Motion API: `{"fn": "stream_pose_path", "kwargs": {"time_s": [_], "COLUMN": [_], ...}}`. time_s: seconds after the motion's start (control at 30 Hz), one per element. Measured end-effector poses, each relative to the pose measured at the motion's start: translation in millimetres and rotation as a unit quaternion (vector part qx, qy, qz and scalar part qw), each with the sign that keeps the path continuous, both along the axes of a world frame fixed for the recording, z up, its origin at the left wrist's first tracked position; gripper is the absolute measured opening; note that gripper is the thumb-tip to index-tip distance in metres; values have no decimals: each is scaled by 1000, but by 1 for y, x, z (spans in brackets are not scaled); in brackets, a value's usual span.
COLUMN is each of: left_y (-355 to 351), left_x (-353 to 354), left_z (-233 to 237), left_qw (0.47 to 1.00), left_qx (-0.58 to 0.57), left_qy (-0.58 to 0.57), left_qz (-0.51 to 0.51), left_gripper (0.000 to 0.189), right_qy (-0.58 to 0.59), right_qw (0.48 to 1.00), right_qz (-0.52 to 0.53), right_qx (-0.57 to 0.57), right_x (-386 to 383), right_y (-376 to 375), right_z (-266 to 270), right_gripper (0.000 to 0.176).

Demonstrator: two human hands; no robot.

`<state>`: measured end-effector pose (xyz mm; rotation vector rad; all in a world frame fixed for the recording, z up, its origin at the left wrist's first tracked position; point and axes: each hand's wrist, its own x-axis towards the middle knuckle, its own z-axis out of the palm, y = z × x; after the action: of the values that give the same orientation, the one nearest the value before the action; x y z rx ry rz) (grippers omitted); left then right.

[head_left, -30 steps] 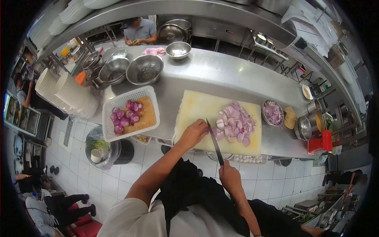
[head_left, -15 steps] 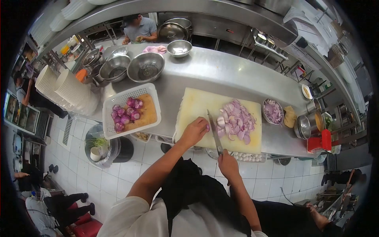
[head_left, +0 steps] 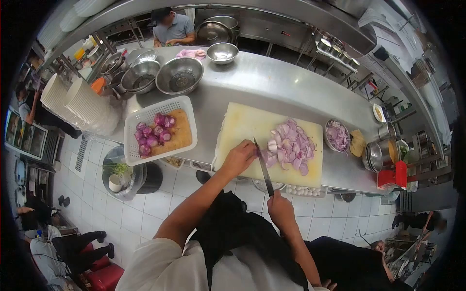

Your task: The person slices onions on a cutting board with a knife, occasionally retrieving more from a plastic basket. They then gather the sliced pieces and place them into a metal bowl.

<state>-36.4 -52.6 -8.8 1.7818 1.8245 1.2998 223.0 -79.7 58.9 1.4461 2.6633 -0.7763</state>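
My right hand (head_left: pixel 281 212) is closed round the handle of a long kitchen knife (head_left: pixel 264 170). The blade points away from me, its tip beside the fingertips of my left hand (head_left: pixel 241 158). Those fingers are curled over a small piece of purple onion (head_left: pixel 257 152), mostly hidden under them, on the pale cutting board (head_left: pixel 238 121). Just right of the blade lies a heap of sliced onion (head_left: pixel 292 145). Left of the board, a white perforated basket (head_left: pixel 190 121) holds several whole peeled onions (head_left: pixel 151 140) on a brown sheet.
A bowl of sliced onion (head_left: pixel 337 135) stands just right of the board. Steel bowls (head_left: pixel 179 76) and stacked white containers (head_left: pixel 87 102) occupy the counter's left. A red box (head_left: pixel 392 175) sits at its right end. Across the counter is another person (head_left: pixel 174 31).
The knife blade has moved slightly left, closer against my left fingertips, and stands a little steeper. My left hand still covers the onion piece. The whole view has shifted slightly.
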Motion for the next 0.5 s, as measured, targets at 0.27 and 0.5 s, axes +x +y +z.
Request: {"fn": "stream_pose_path", "kwargs": {"time_s": [0.27, 0.5], "left_y": [-1, -1], "left_x": [2, 5], "left_z": [6, 1], "left_qw": [1000, 1000], "left_qx": [8, 19], "left_qy": [0, -3], "left_qz": [4, 15], "left_gripper": [28, 26], "right_qy": [41, 35], "right_qw": [999, 999], "right_qz": [0, -16], "right_qx": [-23, 7], "right_x": [-12, -5], "right_y": [37, 12], "right_z": [-35, -1], "right_gripper": [25, 23]}}
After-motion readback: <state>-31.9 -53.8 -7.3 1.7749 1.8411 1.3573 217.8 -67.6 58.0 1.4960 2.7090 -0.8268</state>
